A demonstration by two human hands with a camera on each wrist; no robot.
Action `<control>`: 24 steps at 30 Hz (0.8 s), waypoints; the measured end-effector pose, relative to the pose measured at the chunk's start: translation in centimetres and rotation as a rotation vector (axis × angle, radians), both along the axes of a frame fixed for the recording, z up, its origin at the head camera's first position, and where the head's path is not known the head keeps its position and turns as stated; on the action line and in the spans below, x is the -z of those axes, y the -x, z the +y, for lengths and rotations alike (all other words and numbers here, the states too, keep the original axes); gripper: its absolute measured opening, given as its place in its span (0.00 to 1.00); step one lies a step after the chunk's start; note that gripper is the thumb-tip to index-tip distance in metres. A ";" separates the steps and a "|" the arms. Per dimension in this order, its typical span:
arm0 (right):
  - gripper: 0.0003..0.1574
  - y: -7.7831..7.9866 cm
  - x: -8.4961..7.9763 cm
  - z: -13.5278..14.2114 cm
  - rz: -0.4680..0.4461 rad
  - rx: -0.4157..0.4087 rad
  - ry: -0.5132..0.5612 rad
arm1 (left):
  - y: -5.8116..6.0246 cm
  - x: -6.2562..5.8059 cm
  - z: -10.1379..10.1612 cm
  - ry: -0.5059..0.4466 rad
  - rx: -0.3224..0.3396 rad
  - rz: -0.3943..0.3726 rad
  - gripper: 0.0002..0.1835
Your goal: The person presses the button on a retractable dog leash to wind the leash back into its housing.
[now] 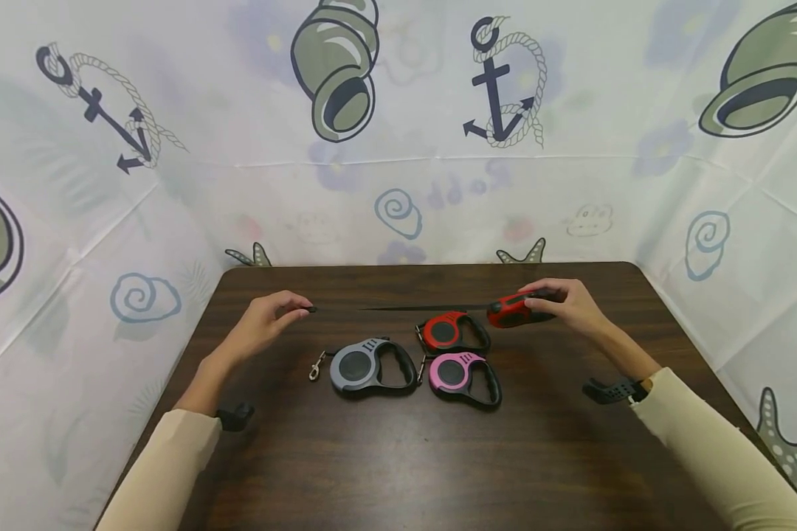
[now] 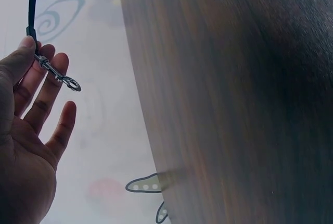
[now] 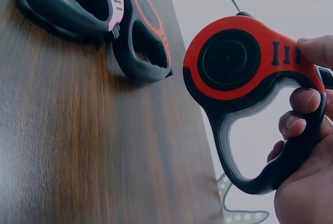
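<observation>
My right hand (image 1: 567,301) grips the black loop handle of a red and black retractable dog leash (image 3: 229,57), raised over the far right of the table. A dark strap (image 1: 425,307) runs out from it to the left, pulled nearly straight. At that far end my left hand (image 1: 268,321) pinches the strap's end between thumb and forefinger. The metal snap clip (image 2: 60,73) hangs beside the fingers in the left wrist view; the other left fingers are spread. Below the strap lie a grey leash (image 1: 355,365), another red leash (image 1: 442,332) and a pink leash (image 1: 451,373).
The leashes lie on a dark wood table (image 1: 398,464). The grey leash's clip (image 1: 315,369) points left. A patterned white cloth (image 1: 425,88) hangs behind and at both sides of the table. Each wrist wears a black strap (image 1: 611,391).
</observation>
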State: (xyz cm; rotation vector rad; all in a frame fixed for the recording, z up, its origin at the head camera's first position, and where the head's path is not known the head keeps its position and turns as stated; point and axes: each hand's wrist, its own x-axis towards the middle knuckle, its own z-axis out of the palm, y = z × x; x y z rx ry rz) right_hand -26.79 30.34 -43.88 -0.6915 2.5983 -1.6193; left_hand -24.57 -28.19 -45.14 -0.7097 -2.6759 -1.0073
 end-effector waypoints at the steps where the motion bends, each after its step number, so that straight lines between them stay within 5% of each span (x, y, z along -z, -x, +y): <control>1: 0.17 0.0 0.0 -0.1 -0.002 -0.001 0.004 | 0.0 -0.1 0.1 0.002 0.000 0.001 0.10; 24: 0.17 0.2 0.3 -3.9 0.003 -0.110 0.077 | 0.2 -0.2 3.1 -0.014 0.066 0.000 0.09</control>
